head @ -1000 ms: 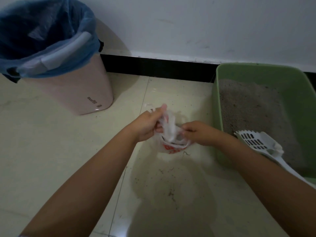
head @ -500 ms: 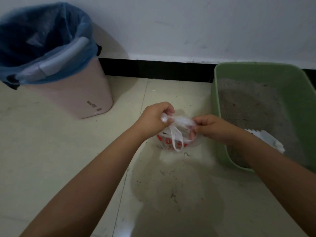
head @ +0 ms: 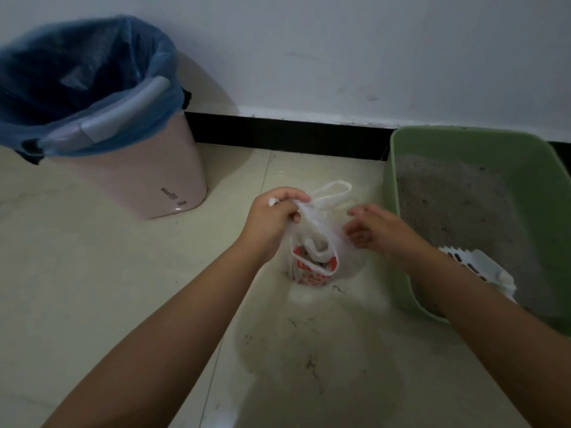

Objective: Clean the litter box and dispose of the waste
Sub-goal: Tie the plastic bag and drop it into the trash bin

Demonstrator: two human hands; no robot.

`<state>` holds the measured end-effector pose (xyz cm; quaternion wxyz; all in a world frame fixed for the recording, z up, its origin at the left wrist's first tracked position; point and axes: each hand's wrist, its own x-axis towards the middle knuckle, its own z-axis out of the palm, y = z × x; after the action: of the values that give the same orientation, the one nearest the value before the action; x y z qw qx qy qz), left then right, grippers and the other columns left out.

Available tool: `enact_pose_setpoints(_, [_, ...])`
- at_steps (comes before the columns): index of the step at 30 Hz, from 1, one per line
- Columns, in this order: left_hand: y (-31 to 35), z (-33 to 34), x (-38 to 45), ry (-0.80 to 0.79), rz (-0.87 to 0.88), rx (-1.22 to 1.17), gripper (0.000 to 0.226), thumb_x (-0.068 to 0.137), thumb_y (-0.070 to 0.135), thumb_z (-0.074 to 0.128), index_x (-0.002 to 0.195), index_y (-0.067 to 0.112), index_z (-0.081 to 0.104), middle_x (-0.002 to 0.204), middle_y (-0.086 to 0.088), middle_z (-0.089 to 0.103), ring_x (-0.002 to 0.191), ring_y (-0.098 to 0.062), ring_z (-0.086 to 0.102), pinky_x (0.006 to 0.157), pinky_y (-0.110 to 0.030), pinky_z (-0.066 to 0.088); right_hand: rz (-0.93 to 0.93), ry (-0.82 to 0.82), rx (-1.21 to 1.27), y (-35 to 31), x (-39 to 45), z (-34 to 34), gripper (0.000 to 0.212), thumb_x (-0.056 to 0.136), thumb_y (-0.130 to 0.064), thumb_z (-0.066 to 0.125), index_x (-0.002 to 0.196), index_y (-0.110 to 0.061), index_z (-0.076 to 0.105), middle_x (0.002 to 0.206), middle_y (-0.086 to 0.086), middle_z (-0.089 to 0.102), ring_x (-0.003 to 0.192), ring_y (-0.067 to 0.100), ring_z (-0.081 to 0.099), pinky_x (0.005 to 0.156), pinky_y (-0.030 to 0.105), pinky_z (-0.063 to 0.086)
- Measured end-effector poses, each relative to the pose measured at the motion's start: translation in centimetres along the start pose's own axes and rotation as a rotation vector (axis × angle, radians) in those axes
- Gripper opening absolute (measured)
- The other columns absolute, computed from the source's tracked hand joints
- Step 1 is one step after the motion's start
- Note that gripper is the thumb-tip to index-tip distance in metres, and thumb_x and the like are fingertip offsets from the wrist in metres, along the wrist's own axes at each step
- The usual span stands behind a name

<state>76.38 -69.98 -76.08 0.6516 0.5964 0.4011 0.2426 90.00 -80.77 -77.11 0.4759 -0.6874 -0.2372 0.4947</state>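
Observation:
A small white plastic bag [head: 312,267] with red print stands on the tiled floor, with dark waste inside. My left hand [head: 275,217] grips one of its handles and holds it up. The other handle loop stands free beside that hand. My right hand [head: 374,227] hovers at the bag's right side with loosely curled fingers that hold nothing. To the right is the green litter box [head: 463,132], filled with grey litter [head: 448,196]. A white slotted scoop [head: 482,264] lies in the box, partly hidden by my right forearm.
A pink waste bin [head: 129,180] lined with a blue bag [head: 77,72] stands open at the back left against the white wall. A black skirting board [head: 278,131] runs along the wall. Scattered litter grains and dirt [head: 309,362] lie on the floor in front of the bag.
My right hand has let go of the bag handle and drawn slightly to the right. The freed handle loop now stands up, and my left hand keeps its grip.

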Motion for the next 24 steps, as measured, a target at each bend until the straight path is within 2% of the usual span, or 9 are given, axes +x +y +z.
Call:
enact_pose_setpoints(5, [-0.6, -0.1, 0.1, -0.108, -0.039, -0.093, 0.040, 0.082, -0.020, 0.033, 0.064, 0.008, 0.056, 0.043, 0.007, 0.049, 0.043, -0.005, 0.042, 0.050, -0.017, 0.034, -0.050, 0.040, 0.169, -0.4, 0.4, -0.7, 0.020, 0.098, -0.018, 0.039, 0.082, -0.018, 0.051, 0.080, 0.003, 0.057, 0.069, 0.014, 0.055, 0.062, 0.025, 0.046])
enact_pose_setpoints(8, [-0.6, 0.0, -0.3, -0.157, -0.023, 0.065, 0.042, 0.083, -0.017, 0.035, 0.064, 0.013, 0.057, 0.048, 0.005, 0.048, 0.045, -0.004, 0.040, 0.050, -0.018, 0.031, -0.079, -0.002, 0.165, -0.3, 0.5, -0.7, 0.029, 0.096, -0.017, 0.042, 0.071, -0.012, 0.056, 0.053, -0.006, 0.060, 0.052, 0.008, 0.053, 0.046, 0.016, 0.046])
enact_pose_setpoints(11, [-0.2, 0.3, -1.0, -0.215, 0.028, 0.164, 0.040, 0.085, -0.013, 0.037, 0.068, 0.016, 0.058, 0.058, 0.005, 0.050, 0.047, 0.003, 0.043, 0.049, -0.010, 0.035, -0.120, -0.033, 0.187, -0.3, 0.7, -0.6, 0.035, 0.093, -0.008, 0.047, 0.059, -0.011, 0.056, 0.042, -0.010, 0.057, 0.044, 0.001, 0.052, 0.044, 0.014, 0.045])
enact_pose_setpoints(15, [0.1, -0.4, -0.9, -0.267, -0.088, -0.488, 0.034, 0.085, -0.002, 0.035, 0.079, 0.008, 0.068, 0.084, -0.001, 0.066, 0.086, -0.012, 0.056, 0.083, -0.024, 0.043, -0.102, -0.218, 0.740, -0.8, 0.4, -0.9, 0.025, 0.050, -0.015, 0.076, 0.037, -0.014, 0.054, 0.056, -0.002, 0.068, 0.062, 0.009, 0.070, 0.059, 0.020, 0.057])
enact_pose_setpoints(17, [0.1, -0.8, -0.8, -0.241, -0.138, -0.829, 0.033, 0.077, 0.009, 0.041, 0.069, 0.010, 0.073, 0.082, -0.001, 0.070, 0.089, -0.013, 0.061, 0.089, -0.028, 0.043, -0.135, -0.196, 0.935, -0.8, 0.1, -0.6, 0.031, 0.042, -0.016, 0.081, 0.034, -0.012, 0.051, 0.058, 0.005, 0.069, 0.068, 0.017, 0.072, 0.066, 0.029, 0.060])
enact_pose_setpoints(19, [-0.1, -0.9, -1.0, -0.189, -0.133, -1.018, 0.027, 0.070, 0.010, 0.047, 0.054, 0.010, 0.069, 0.063, -0.002, 0.064, 0.071, -0.015, 0.062, 0.081, -0.028, 0.048, -0.163, -0.115, 1.006, -1.1, -0.3, 0.1, 0.032, 0.056, -0.022, 0.069, 0.031, -0.013, 0.050, 0.040, 0.002, 0.056, 0.046, 0.015, 0.064, 0.058, 0.028, 0.060])
enact_pose_setpoints(21, [-0.2, -1.0, -1.2, -0.211, -0.099, -1.081, 0.015, 0.059, 0.006, 0.059, 0.045, 0.010, 0.058, 0.045, -0.001, 0.047, 0.047, -0.014, 0.046, 0.056, -0.024, 0.048, -0.169, -0.075, 1.025, -1.4, -0.5, 0.9, 0.039, 0.059, -0.025, 0.063, 0.029, -0.017, 0.040, 0.029, -0.003, 0.035, 0.029, 0.010, 0.040, 0.044, 0.017, 0.049])
enact_pose_setpoints(22, [-0.3, -1.3, -1.3, -0.244, -0.078, -1.044, 0.015, 0.054, 0.005, 0.064, 0.044, 0.011, 0.054, 0.041, 0.001, 0.039, 0.041, -0.012, 0.034, 0.045, -0.018, 0.040, -0.160, -0.054, 0.990, -1.3, -0.4, 0.9, 0.044, 0.062, -0.027, 0.062, 0.028, -0.017, 0.036, 0.027, -0.005, 0.029, 0.025, 0.009, 0.032, 0.039, 0.012, 0.040])
enact_pose_setpoints(24, [-0.9, -2.5, -1.3, -0.251, -0.078, -0.860, 0.015, 0.049, 0.007, 0.061, 0.040, 0.014, 0.052, 0.038, 0.005, 0.024, 0.040, -0.011, 0.016, 0.040, -0.014, 0.019, -0.124, 0.009, 0.814, -0.8, 0.2, 0.1, 0.058, 0.079, -0.028, 0.051, 0.027, -0.016, 0.031, 0.024, -0.008, 0.024, 0.022, 0.006, 0.023, 0.037, 0.006, 0.024])
